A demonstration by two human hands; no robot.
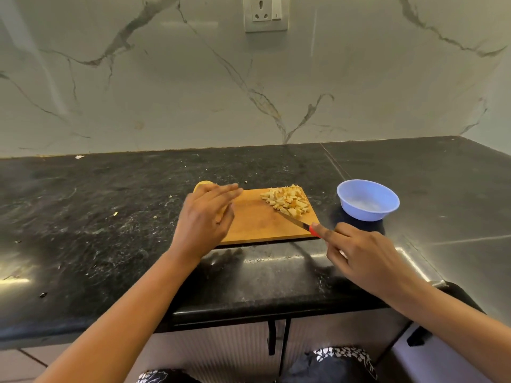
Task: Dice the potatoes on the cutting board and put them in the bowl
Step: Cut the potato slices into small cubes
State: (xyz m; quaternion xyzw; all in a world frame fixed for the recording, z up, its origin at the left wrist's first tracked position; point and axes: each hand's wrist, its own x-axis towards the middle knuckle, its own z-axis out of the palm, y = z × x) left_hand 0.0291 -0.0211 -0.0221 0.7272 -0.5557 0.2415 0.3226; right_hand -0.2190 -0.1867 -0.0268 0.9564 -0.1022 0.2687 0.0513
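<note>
A strip of counter (327, 205) separates cutting board (257, 225) from bowl (367, 210); diced potato (286, 200) crowds the board's far right corner.

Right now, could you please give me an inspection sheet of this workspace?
Surface: black stone countertop, pale smears.
Job's things: wooden cutting board; diced potato piled at its far right corner; uncut potato at its left edge; blue bowl right of the board, looks empty.
Clutter: small scraps left of the board.
Hands: left hand rests straight-fingered on the uncut potato; right hand grips the red-handled knife, blade by the pile.
Cables: nothing seen.
Surroundings: marble-look wall, socket, cabinet doors below.
</note>
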